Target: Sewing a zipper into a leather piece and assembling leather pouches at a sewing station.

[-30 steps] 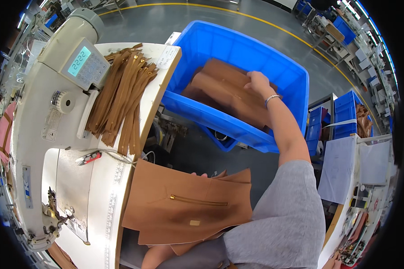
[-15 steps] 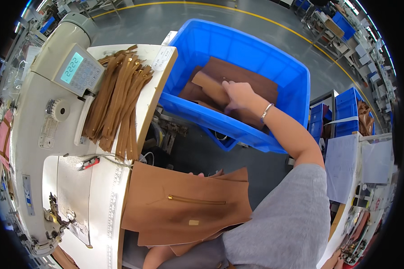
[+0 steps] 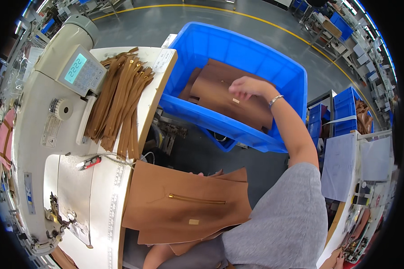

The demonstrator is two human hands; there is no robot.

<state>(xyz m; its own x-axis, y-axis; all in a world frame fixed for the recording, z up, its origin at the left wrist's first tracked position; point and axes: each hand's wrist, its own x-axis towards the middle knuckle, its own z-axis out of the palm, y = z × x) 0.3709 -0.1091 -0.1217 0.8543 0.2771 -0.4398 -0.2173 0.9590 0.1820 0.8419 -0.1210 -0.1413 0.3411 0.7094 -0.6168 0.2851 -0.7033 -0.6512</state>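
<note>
My right hand (image 3: 250, 88) hovers over the blue bin (image 3: 244, 42), its fingers loosely bent and a little apart, with nothing seen in them. Beneath it lies a brown leather panel (image 3: 211, 85) with a small light tag, flat on other brown pieces. Across my lap is another brown leather panel (image 3: 166, 219) with a zipper (image 3: 196, 199) set in it and a small tan tag. My left hand (image 3: 202, 174) holds this panel from below; only some fingertips show at its far edge, and the rest is hidden.
A white sewing machine (image 3: 29, 134) with a lit display stands on the table at left. A pile of brown zippers (image 3: 116, 103) lies near the table's right edge, and red-handled snips (image 3: 89, 163) lie closer. More blue bins (image 3: 343, 110) stand at right.
My right hand has let go of a leather panel, which now lies flat in the bin, and has lifted slightly to the right. The lap panel and left hand stay put.
</note>
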